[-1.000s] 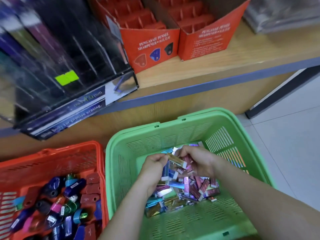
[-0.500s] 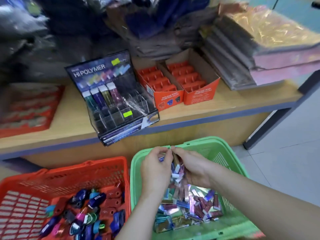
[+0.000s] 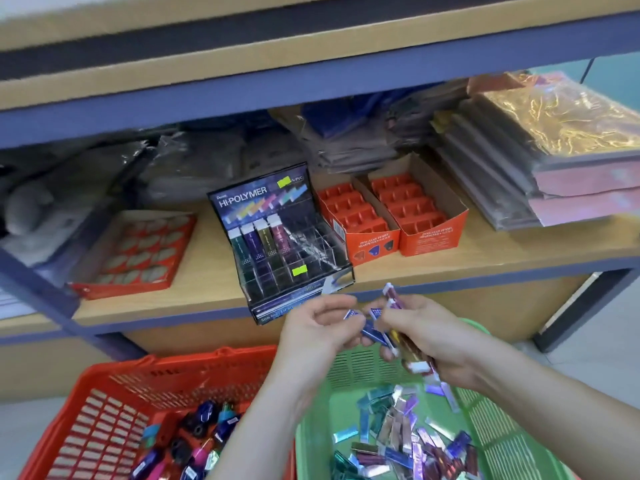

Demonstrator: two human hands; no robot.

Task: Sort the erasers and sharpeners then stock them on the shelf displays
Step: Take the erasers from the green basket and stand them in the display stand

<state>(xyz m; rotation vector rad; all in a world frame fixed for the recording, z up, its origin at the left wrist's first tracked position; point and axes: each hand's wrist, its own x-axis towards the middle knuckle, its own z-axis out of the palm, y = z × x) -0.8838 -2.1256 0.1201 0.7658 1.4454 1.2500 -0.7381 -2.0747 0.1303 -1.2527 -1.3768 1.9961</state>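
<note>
Right hand grips a fanned eraser bundle, left hand pinches a blue eraser; loose ones could slip out.

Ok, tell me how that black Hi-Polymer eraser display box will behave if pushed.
Likely light: the black Hi-Polymer eraser display box shows mostly empty clear compartments. Its front seems to overhang the wooden shelf edge, so a forward nudge could tip it off.
</note>
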